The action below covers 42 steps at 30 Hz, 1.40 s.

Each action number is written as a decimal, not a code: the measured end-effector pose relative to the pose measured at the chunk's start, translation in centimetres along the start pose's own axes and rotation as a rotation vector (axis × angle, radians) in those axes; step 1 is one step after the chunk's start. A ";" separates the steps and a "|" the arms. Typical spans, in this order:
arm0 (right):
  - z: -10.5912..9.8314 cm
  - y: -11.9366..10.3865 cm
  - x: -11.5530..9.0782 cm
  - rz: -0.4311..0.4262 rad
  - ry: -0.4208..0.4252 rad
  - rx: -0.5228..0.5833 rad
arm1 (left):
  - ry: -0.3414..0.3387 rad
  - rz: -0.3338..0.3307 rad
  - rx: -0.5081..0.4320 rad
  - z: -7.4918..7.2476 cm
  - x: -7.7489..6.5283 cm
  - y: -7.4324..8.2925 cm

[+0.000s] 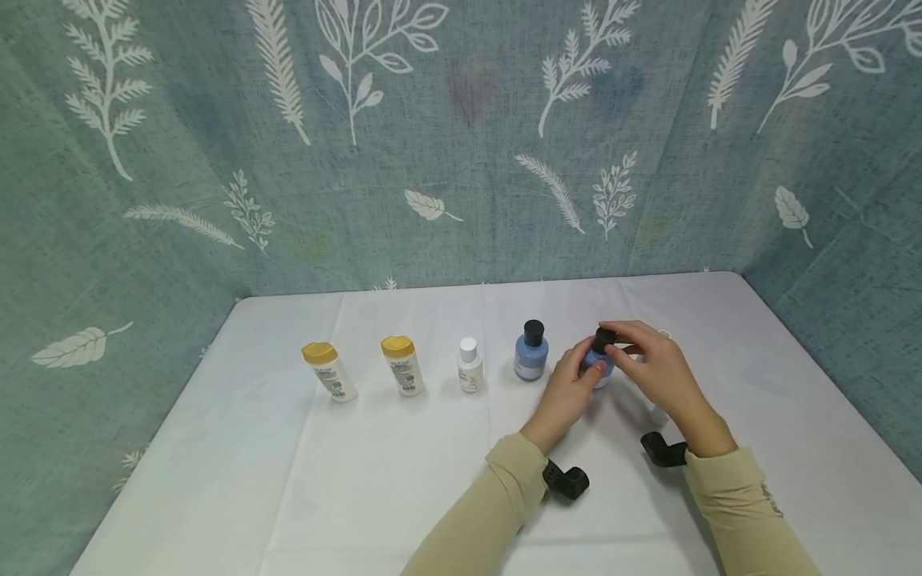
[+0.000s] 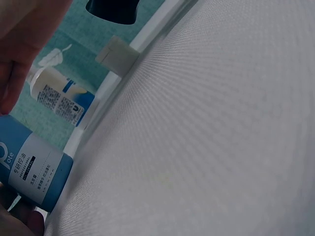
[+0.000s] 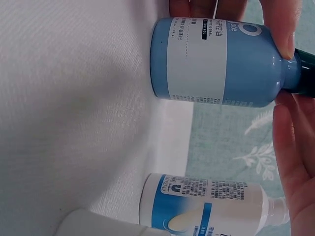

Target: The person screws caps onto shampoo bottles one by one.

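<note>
A blue bottle with a pale label and a black cap stands upright on the table. My left hand grips its body from the left. At the top, my right hand pinches the black cap between thumb and fingers. Close to the right hand is a white bottle with a blue label and a bare neck, mostly hidden behind that hand in the head view. A second blue bottle, black-capped, stands just left of my left hand.
Further left stand a small white bottle and two white bottles with yellow caps, one nearer and one at the far left. A small white block-like piece lies on the white tablecloth. Patterned green cloth hangs behind.
</note>
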State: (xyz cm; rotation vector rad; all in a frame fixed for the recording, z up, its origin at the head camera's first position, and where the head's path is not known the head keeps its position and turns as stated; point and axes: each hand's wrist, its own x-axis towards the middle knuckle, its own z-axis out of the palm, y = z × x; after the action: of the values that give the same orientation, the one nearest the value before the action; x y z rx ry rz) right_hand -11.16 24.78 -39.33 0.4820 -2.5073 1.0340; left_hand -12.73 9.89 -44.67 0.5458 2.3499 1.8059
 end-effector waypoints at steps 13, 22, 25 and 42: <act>0.1 -0.1 -0.1 0.042 -0.007 -0.026 | -0.007 -0.009 -0.009 0.0 0.0 0.0; 0.0 -0.2 -0.1 0.067 0.015 -0.021 | -0.009 -0.001 -0.039 0.0 -0.1 0.0; -0.1 -0.2 -0.1 0.062 0.018 -0.017 | -0.008 -0.005 -0.037 0.0 0.0 0.0; 0.0 0.1 0.1 0.040 -0.039 -0.041 | 0.006 -0.009 0.001 0.1 0.1 -0.1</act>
State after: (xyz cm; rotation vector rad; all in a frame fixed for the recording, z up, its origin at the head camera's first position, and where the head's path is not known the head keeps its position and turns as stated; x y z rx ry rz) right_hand -11.26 24.87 -39.32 0.4463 -2.5768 0.9950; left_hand -12.84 10.02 -44.78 0.5298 2.3531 1.8056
